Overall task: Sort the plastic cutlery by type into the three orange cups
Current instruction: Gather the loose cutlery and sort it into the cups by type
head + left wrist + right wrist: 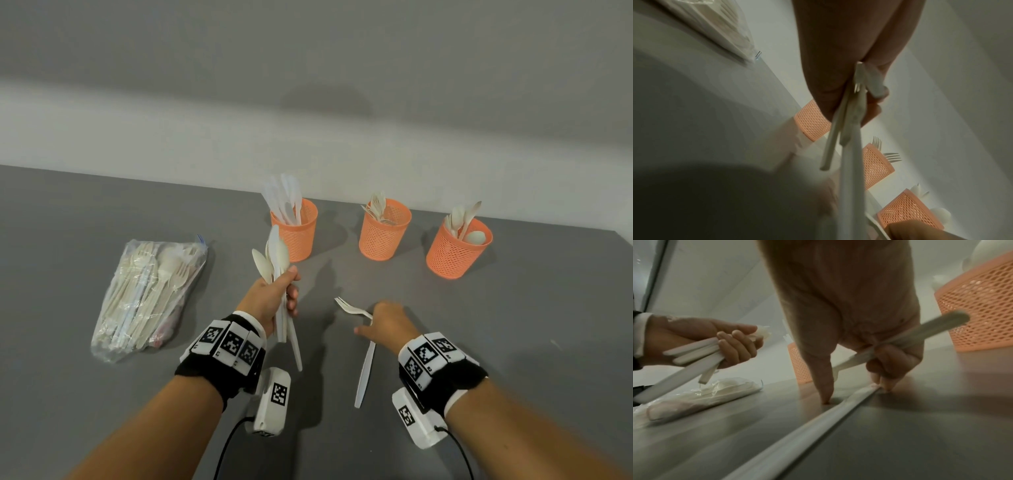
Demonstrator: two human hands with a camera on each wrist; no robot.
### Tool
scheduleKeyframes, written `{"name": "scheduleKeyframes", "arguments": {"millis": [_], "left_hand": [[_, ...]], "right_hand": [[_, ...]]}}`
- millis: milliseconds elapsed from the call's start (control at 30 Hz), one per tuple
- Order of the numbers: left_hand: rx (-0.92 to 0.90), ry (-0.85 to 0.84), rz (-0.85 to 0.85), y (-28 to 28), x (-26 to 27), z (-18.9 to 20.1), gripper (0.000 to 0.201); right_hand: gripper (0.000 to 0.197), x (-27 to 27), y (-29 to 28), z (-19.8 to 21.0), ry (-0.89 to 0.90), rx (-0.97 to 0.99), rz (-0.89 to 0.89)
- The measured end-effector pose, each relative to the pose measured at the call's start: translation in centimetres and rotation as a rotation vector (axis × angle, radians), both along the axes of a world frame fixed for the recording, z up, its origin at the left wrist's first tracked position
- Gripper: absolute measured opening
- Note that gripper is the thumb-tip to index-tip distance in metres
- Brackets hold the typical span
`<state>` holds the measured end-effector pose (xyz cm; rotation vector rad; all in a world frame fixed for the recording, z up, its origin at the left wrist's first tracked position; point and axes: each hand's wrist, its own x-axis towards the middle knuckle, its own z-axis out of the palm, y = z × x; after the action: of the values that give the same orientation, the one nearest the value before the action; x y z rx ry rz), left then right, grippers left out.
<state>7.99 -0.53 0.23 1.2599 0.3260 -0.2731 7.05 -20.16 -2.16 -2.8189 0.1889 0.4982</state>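
Observation:
Three orange mesh cups stand at the back: the left cup (297, 233) has knives, the middle cup (383, 233) forks, the right cup (457, 251) spoons. My left hand (282, 294) grips a bundle of cutlery (274, 255) upright, with spoons and a knife showing, in front of the left cup. My right hand (378, 325) is low over the table with a white fork (351, 306) curled in its fingers. Its fingertips (882, 384) touch a long white utensil (364, 375) lying flat on the table. That utensil's head is hidden under the hand.
A clear plastic bag (150, 294) full of mixed cutlery lies on the grey table (513, 342) to the left of my left hand. A pale wall runs just behind the cups. Bare tabletop lies between my hands and the cups.

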Motion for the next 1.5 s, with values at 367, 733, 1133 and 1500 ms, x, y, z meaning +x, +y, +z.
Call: {"name": "scheduleKeyframes", "arguments": {"millis": [367,733,1133,1500], "left_hand": [[0.009,0.006,-0.030,-1.2,0.0,-0.3,0.021],[-0.111,-0.020,-0.126,-2.1,-1.1,0.0,0.023],[-0.127,-0.128,-0.079,-2.3,-0.9,0.7,0.008],[-0.402,-0.099,-0.102,-2.3,0.0,1.9,0.023]], "right_hand": [[0.021,-1.3,1.0,0.0,0.004,0.004,0.060],[0.028,0.2,2.9,6.5,-0.055,0.862,-0.091],[0.030,-0.1,5.1,7.5,-0.277,0.993,-0.114],[0.057,-0.1,5.4,6.6,-0.088,0.569,0.164]]}}
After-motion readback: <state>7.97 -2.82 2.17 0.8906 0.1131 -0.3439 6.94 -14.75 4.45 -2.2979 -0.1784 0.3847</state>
